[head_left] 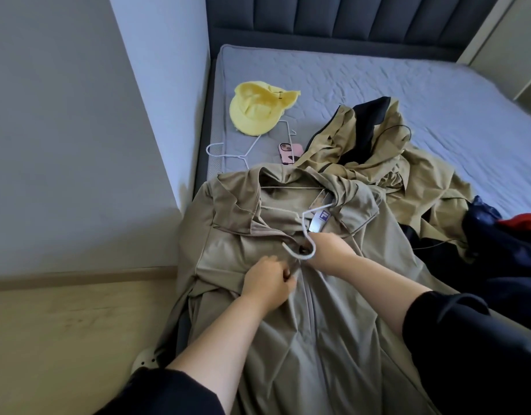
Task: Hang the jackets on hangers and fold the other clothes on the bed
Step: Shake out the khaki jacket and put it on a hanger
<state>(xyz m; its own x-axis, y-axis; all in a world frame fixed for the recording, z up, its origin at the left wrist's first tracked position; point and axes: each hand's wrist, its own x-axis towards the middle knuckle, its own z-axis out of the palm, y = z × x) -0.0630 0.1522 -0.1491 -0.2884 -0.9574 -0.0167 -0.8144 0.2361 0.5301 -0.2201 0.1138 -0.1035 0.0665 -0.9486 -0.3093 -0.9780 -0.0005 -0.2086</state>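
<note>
A grey-brown jacket (243, 235) lies front-up across the near corner of the bed, its hem hanging toward me. A white hanger (303, 232) sits inside its collar, hook sticking out at the neck. My left hand (268, 283) pinches the zipper area at the jacket's chest. My right hand (330, 250) grips the jacket front just below the hanger hook. A second, tan jacket with black lining (375, 148) lies crumpled further back on the mattress.
A yellow cap (255, 110), a spare white hanger (228, 148) and a pink phone (289, 152) lie on the mattress (408, 85) near the left edge. Dark blue and red clothes (504, 232) pile at the right. A wall and wooden floor (63, 339) are on the left.
</note>
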